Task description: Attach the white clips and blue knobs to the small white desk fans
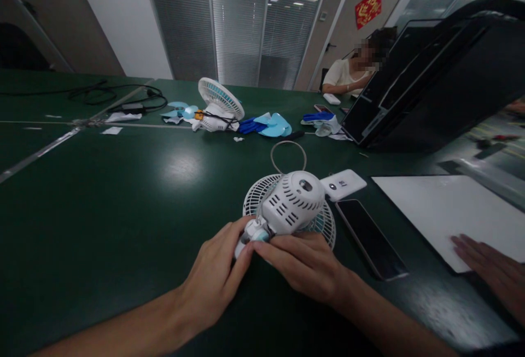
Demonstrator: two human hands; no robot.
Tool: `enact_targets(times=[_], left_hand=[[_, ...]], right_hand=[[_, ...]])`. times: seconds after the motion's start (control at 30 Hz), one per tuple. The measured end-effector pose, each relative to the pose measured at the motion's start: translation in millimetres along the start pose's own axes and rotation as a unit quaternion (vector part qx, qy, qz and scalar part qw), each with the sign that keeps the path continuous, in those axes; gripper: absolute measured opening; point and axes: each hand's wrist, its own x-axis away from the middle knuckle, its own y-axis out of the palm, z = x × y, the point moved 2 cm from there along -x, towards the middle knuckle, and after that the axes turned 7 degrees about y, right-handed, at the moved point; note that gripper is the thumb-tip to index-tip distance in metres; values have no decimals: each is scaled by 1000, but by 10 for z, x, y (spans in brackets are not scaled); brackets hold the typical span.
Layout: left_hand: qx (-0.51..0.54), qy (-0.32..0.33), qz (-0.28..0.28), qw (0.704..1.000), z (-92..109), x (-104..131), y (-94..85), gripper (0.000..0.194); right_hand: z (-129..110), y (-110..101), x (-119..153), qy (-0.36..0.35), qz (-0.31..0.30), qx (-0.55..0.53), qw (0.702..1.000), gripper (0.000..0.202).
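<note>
A small white fan (293,198) lies grille-down on the green table in front of me, its slotted motor housing facing up. My left hand (219,264) pinches the fan's clip or neck end from the left. From the right, my right hand (309,261) closes on the same end, its thumb meeting my left thumb near a light-blue part (259,234). Under the housing, the round grille (328,223) shows at both sides. A pale cable (288,142) loops away behind the fan. My fingers hide most of the clip end.
Right of the fan lie a white device (346,183), a black phone (371,239) and a white board (455,209) with another person's hand (488,269) on it. Farther back are a second fan (221,100), blue fan blades (275,125), gloves (322,122), cables and a large black case (435,83). A person sits beyond.
</note>
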Motion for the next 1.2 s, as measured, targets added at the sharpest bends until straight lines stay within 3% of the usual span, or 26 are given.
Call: enact_targets(times=[0.17,0.27,0.43,0.73,0.97,1.2], left_hand=[[5,7,-1,1000,-7,-10,3,37],[17,-1,1,1000,-11,-14,3,36],[25,-5,7,1000,0,-16,-5,35],[5,7,8,1000,4,-19,-11,38],[7,0,12,1000,-18,-4,10,37],[7,-5,2,1000,-17,-8,13,38]], right_hand=[[-39,44,1,30,21,9,999,31],[0,5,-13,-9,17,-9,1000,31],[53,-52,-22,-65,-42,-21,997,33],[-24,19,-18,17,14,14,1000,28],[39,-63,-39,-79,-44,-3,996,32],[23,23,27,-11,0,19,1000,31]])
